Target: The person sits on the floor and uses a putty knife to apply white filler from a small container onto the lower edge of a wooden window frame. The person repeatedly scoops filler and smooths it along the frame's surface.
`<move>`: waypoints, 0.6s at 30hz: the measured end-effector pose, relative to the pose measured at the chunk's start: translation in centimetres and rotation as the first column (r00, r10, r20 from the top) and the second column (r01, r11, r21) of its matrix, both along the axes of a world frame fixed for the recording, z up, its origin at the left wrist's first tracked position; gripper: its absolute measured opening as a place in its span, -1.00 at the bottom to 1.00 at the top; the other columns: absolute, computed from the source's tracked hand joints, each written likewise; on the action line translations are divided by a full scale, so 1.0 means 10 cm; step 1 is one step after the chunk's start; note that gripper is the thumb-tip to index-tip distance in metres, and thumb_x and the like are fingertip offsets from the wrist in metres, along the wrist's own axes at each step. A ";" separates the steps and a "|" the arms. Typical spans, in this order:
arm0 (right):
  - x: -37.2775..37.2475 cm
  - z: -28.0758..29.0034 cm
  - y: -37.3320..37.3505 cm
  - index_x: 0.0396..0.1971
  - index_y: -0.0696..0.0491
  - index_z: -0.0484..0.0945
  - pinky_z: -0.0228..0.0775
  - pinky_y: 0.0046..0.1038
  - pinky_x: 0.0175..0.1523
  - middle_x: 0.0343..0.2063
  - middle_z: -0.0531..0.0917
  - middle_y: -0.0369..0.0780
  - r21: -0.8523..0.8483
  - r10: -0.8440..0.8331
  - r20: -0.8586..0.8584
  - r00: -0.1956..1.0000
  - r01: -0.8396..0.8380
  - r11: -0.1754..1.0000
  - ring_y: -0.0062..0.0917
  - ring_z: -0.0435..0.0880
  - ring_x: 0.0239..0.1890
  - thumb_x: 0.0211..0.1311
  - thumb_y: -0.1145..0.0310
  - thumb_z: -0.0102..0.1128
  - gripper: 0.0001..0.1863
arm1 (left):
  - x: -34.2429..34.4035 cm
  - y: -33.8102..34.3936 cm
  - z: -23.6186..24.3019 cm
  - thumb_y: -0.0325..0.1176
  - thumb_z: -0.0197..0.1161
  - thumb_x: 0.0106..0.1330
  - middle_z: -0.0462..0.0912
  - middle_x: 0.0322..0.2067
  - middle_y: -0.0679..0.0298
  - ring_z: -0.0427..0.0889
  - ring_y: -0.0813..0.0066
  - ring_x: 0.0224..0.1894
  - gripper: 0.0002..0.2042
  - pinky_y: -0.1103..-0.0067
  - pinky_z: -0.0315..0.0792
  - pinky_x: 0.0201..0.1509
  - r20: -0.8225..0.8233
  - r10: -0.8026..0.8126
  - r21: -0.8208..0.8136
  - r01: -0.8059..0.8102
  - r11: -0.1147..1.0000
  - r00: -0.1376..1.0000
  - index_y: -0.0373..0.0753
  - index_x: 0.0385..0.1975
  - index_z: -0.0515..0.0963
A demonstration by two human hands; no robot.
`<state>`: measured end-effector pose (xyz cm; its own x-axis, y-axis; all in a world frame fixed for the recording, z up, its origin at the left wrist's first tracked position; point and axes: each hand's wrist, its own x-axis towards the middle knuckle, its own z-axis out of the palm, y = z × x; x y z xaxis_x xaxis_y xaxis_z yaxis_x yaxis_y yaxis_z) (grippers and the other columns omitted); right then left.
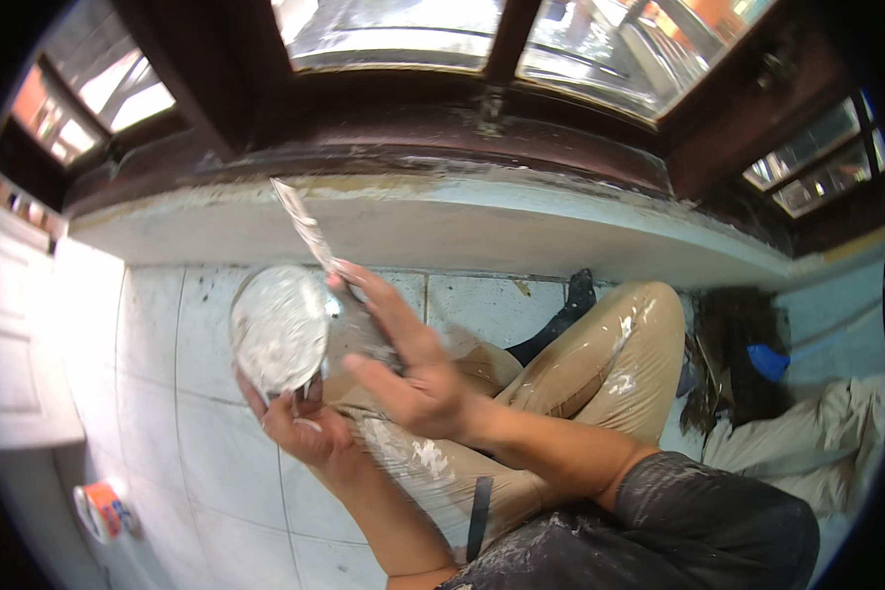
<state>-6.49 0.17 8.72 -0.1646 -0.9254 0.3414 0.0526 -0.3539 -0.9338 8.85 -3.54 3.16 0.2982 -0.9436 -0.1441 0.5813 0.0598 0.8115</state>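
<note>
A round tub of white putty (278, 324) is held from below in my left hand (308, 428), its fingers curled around the side. My right hand (418, 383) grips a putty knife (305, 221) smeared with white paste, its blade raised beside the tub toward the ledge. My tan trousers (619, 344) carry white smears as I sit cross-legged on the tiles.
A pale ledge (442, 221) runs under dark wooden window frames (560, 147). A small white and orange container (103, 511) stands on the tiled floor (211, 452) at lower left. A white panel (20, 354) is at far left; a blue object (767, 362) and pale cloth (806, 442) lie right.
</note>
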 end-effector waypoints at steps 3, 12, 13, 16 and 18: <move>-0.40 0.00 0.38 0.70 0.08 0.34 0.67 -0.31 0.11 0.12 0.73 -0.07 0.053 -0.002 -0.614 0.789 0.044 0.998 -0.27 0.79 0.04 0.37 0.58 0.36 -0.13 | -0.09 0.01 0.16 -0.36 0.23 0.12 0.57 0.42 -0.25 0.72 -0.19 0.37 -0.04 0.15 0.85 0.25 -0.034 -0.142 -0.018 0.142 0.990 0.989 -0.44 0.68 0.22; -0.76 -0.05 1.01 0.52 -0.16 0.64 0.52 -0.21 -0.40 -0.33 0.56 -0.18 0.152 0.117 -0.926 0.360 0.069 0.986 -0.30 0.64 -0.47 0.26 0.56 0.45 -0.22 | -0.06 0.04 -0.12 -0.71 0.08 0.27 0.64 0.35 -0.34 0.87 -0.11 0.17 -0.12 0.18 0.97 0.01 -0.193 -0.249 0.015 0.257 0.966 0.949 -0.57 0.71 0.08; -0.81 -0.04 1.07 0.52 -0.16 0.64 0.52 -0.21 -0.40 -0.33 0.56 -0.18 0.169 0.134 -0.928 0.349 0.071 0.983 -0.29 0.64 -0.47 0.26 0.56 0.45 -0.22 | -0.06 0.05 -0.12 -0.73 0.08 0.29 0.65 0.34 -0.32 0.88 -0.10 0.16 -0.14 0.17 0.97 0.02 -0.199 -0.255 0.017 0.263 0.965 0.946 -0.55 0.70 0.12; -0.99 0.04 1.22 0.51 -0.10 0.64 0.53 -0.22 -0.37 -0.32 0.60 -0.20 0.237 0.208 -0.930 0.304 0.062 0.970 -0.36 0.66 -0.45 0.32 0.56 0.44 -0.27 | -0.16 0.06 -0.09 -0.75 0.09 0.29 0.68 0.32 -0.28 0.89 -0.06 0.15 -0.16 0.17 0.96 0.03 -0.151 -0.216 0.033 0.223 0.974 0.965 -0.55 0.69 0.16; -1.15 0.05 1.26 0.53 -0.03 0.59 0.56 -0.26 -0.29 -0.24 0.67 -0.20 0.289 0.253 -0.851 0.460 0.009 0.957 -0.44 0.68 -0.43 0.40 0.55 0.39 -0.32 | -0.14 0.03 -0.05 -0.75 0.09 0.29 0.67 0.33 -0.26 0.88 -0.02 0.16 -0.17 0.17 0.96 0.05 -0.120 -0.209 0.023 0.214 0.977 0.970 -0.53 0.69 0.19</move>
<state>-17.99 12.76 9.24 0.2189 -0.9755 0.0218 -0.8083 -0.1938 -0.5560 7.48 -3.27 2.63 0.0715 -0.9771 -0.2005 0.6684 -0.1023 0.7368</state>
